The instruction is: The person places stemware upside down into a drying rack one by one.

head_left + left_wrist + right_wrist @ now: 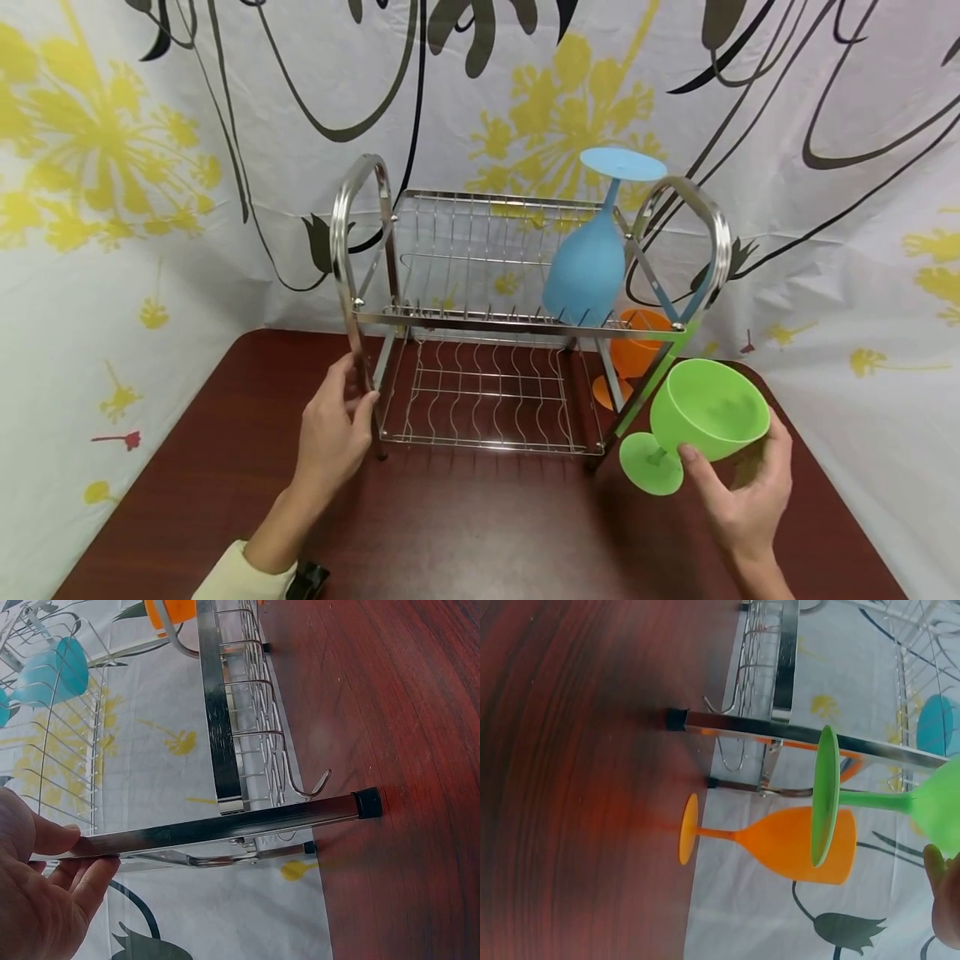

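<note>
A two-tier metal dish rack (517, 325) stands on the table. My left hand (333, 425) grips its front left post, thumb on one side and fingers on the other in the left wrist view. At the right, my right hand (750, 496) holds a green goblet (708, 408) by its bowl, upright but tilted, in front of the rack's right side and off the table. A blue goblet (588, 271) is upside down on the right of the upper tier. Behind the right posts, an orange goblet (795, 844) stands upright on the table, partly hidden in the head view.
The dark red wooden table (480, 525) reaches back to a white patterned cloth (187, 292) hanging behind and at both sides. The lower tier (487, 392) has wavy wire slots. A small black object (307, 579) lies by the left sleeve.
</note>
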Tool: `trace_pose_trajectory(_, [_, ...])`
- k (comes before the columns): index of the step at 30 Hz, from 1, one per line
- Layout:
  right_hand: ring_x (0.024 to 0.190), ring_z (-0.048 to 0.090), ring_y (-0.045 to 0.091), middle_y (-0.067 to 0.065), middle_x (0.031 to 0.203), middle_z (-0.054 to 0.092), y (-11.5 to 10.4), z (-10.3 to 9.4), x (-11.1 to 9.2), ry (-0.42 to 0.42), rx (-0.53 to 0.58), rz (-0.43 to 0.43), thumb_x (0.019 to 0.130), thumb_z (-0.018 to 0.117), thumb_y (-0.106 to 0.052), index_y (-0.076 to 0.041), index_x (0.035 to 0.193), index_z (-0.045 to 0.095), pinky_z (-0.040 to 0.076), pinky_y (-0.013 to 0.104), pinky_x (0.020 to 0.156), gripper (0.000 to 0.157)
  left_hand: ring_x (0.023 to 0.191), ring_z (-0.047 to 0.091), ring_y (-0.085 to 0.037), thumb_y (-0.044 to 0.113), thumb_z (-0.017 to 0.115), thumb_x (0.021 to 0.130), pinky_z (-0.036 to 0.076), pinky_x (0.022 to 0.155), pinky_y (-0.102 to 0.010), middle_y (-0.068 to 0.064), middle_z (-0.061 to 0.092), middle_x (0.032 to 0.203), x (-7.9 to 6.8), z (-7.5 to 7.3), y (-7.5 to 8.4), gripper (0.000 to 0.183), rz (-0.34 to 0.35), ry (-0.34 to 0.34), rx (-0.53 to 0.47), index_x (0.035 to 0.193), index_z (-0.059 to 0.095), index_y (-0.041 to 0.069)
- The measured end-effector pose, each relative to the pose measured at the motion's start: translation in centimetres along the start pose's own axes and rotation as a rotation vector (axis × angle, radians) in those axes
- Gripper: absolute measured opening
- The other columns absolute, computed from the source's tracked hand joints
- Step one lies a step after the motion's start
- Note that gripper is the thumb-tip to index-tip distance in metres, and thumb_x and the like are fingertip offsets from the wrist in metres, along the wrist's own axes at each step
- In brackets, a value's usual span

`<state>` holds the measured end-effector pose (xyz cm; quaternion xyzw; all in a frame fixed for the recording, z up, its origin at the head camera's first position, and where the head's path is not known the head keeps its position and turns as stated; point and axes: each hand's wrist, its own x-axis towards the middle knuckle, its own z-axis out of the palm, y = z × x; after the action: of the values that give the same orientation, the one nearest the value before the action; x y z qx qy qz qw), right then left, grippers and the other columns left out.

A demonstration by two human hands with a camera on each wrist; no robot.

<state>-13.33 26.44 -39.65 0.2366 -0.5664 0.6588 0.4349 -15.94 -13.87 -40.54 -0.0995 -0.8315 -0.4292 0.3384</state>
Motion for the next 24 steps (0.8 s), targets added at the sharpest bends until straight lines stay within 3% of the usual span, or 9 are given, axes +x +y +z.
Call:
trace_pose_trajectory(19, [0.105,0.06,0.029,0.031,0.123,0.053,-0.7,2.7,0.3,-0.102,0.08,-0.016,0.065,0.069,0.024,0.026,0.13,0.037,0.055,0.023,0.085,0.073,0.087,0.067,-0.027,-0.012,0.07,0.08,0.046,0.073,0.0,-0.018,0.064,0.1,0.0,-0.1,-0.2,0.054,0.006,0.008,0.003,0.129,0.05,-0.004])
trace_pose_trajectory(24, [0.103,0.061,0.028,0.031,0.12,0.054,-1.1,3.5,0.3,-0.146,0.051,-0.023,0.066,0.07,0.022,0.028,0.127,0.039,0.055,0.021,0.083,0.069,0.088,0.067,-0.026,-0.01,0.07,0.081,0.052,0.073,-0.01,-0.018,0.065,0.101,-0.1,-0.1,-0.2,0.054,-0.015,-0.018,0.018,0.131,0.05,-0.003])
